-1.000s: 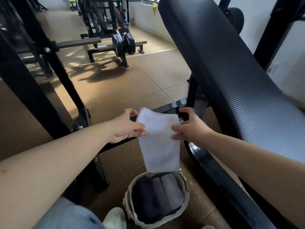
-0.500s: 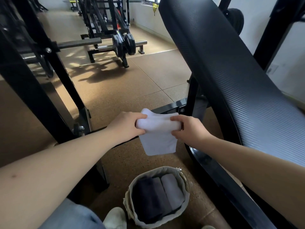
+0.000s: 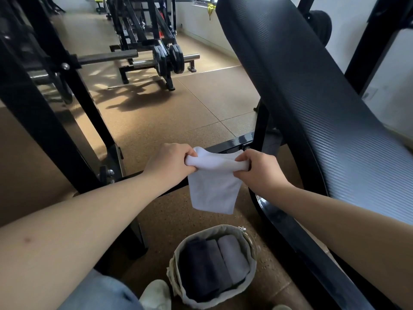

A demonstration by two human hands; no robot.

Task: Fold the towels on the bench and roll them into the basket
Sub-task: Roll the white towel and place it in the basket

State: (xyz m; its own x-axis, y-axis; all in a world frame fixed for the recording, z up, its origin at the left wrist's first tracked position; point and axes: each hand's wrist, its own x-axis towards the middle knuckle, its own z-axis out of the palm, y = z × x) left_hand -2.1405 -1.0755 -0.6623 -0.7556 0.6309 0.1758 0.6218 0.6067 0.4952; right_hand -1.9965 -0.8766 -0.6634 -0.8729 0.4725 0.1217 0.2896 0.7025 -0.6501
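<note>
A folded white towel [image 3: 213, 191] hangs in the air above the floor, its top edge wound into a short roll. My left hand [image 3: 166, 163] grips the roll's left end and my right hand [image 3: 259, 170] grips its right end. The loose lower part of the towel dangles below the roll. Straight below stands a round fabric basket [image 3: 176, 258] on the floor, holding three rolled towels side by side: two dark ones and a lighter grey one [image 3: 233, 256]. The black padded bench [image 3: 312, 97] slopes up on the right with nothing lying on its visible part.
The bench's black frame [image 3: 279, 222] curves past the basket on the right. A black rack post [image 3: 55, 121] stands at left. A barbell stand with weight plates [image 3: 169, 59] sits further back on the brown floor. My white shoe [image 3: 156, 295] is beside the basket.
The towel hung flat and long from my fingertips; both hands have since rolled its top edge downward, so the hanging part is shorter and the roll thicker.
</note>
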